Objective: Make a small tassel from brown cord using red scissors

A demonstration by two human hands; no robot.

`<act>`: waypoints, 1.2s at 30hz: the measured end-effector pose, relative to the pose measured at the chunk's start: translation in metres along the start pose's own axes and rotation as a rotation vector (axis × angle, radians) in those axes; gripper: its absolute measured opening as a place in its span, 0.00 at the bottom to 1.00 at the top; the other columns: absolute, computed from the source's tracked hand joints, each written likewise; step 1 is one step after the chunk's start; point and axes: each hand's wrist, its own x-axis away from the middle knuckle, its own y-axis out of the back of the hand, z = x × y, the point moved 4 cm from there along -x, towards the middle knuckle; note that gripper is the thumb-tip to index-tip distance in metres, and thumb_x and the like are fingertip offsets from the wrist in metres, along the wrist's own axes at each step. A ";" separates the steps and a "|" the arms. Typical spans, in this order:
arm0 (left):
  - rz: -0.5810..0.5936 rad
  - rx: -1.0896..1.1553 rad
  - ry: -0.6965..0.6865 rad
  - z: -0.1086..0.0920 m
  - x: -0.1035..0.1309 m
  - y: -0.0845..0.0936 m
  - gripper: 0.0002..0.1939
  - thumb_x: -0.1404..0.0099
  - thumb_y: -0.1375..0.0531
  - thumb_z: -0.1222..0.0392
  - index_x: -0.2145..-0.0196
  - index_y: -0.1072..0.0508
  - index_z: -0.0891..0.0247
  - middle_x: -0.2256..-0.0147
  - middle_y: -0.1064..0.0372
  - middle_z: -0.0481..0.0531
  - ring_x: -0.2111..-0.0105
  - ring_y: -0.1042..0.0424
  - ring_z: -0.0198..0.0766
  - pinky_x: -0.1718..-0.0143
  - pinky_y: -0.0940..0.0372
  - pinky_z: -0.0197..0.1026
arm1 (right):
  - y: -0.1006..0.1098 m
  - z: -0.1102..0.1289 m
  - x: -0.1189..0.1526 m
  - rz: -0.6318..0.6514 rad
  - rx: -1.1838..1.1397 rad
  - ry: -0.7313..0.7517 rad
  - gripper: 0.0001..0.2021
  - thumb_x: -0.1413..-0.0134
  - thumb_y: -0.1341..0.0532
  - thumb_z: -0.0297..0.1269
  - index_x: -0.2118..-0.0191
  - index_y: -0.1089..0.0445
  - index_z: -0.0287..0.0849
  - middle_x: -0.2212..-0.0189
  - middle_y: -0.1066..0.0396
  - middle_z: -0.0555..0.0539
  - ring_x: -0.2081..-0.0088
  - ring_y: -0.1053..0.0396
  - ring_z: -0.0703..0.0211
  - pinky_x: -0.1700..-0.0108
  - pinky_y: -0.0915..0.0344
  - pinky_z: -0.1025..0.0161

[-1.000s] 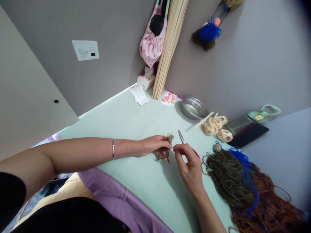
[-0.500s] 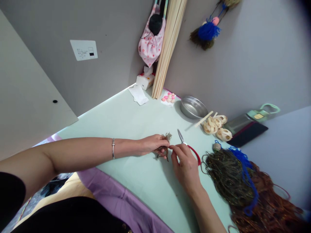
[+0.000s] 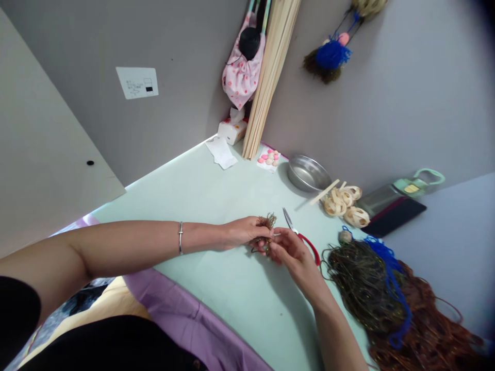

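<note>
A small bunch of brown yarn [image 3: 269, 221] is pinched in my left hand [image 3: 245, 232], its frayed ends sticking up past the fingers. My right hand [image 3: 292, 251] is at the right side of the bunch, fingertips closed against its lower strands and close to the left fingers. What exactly the right fingertips grip is partly hidden, but they meet at the yarn. Scissors with red handles [image 3: 309, 248] lie on the table just behind my right hand, blades pointing up and left.
On the pale green table [image 3: 232, 299] are a metal bowl [image 3: 308, 173], wood-strip coils [image 3: 342, 202], pink beads [image 3: 268, 156], a tissue box [image 3: 232, 132] and a bottle [image 3: 381, 197]. Dark green yarn [image 3: 361, 278] and reddish-brown yarn [image 3: 429, 319] lie at right. A tassel [image 3: 330, 55] hangs above.
My right hand has turned and its fingers have come in against the yarn bunch. My left hand stays nearly in place, still holding the bunch.
</note>
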 end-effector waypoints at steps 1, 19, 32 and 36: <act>-0.002 -0.007 -0.005 0.000 0.000 0.001 0.07 0.40 0.41 0.59 0.69 0.34 0.64 0.78 0.35 0.45 0.78 0.34 0.30 0.70 0.35 0.35 | -0.002 -0.001 0.000 0.023 -0.033 -0.016 0.15 0.42 0.37 0.46 0.54 0.35 0.46 0.70 0.31 0.50 0.71 0.36 0.61 0.70 0.40 0.65; 0.058 0.029 0.024 0.001 0.001 0.001 0.17 0.41 0.35 0.48 0.67 0.30 0.65 0.70 0.33 0.47 0.73 0.31 0.30 0.65 0.35 0.36 | 0.010 0.006 0.002 -0.189 -0.133 -0.005 0.10 0.41 0.37 0.46 0.63 0.28 0.44 0.73 0.31 0.50 0.73 0.40 0.64 0.70 0.43 0.65; -0.071 0.010 -0.059 0.000 -0.001 0.008 0.18 0.44 0.32 0.49 0.67 0.29 0.66 0.69 0.30 0.49 0.74 0.32 0.29 0.66 0.34 0.37 | 0.009 0.000 0.000 -0.195 0.013 0.018 0.09 0.45 0.35 0.43 0.68 0.30 0.43 0.75 0.34 0.52 0.72 0.41 0.63 0.69 0.45 0.66; -0.035 -0.028 -0.025 -0.001 0.000 0.003 0.19 0.49 0.29 0.52 0.67 0.29 0.66 0.71 0.32 0.47 0.76 0.31 0.30 0.68 0.34 0.38 | 0.008 0.005 0.002 -0.272 -0.025 0.060 0.09 0.44 0.35 0.43 0.67 0.31 0.42 0.75 0.34 0.51 0.74 0.41 0.64 0.71 0.45 0.66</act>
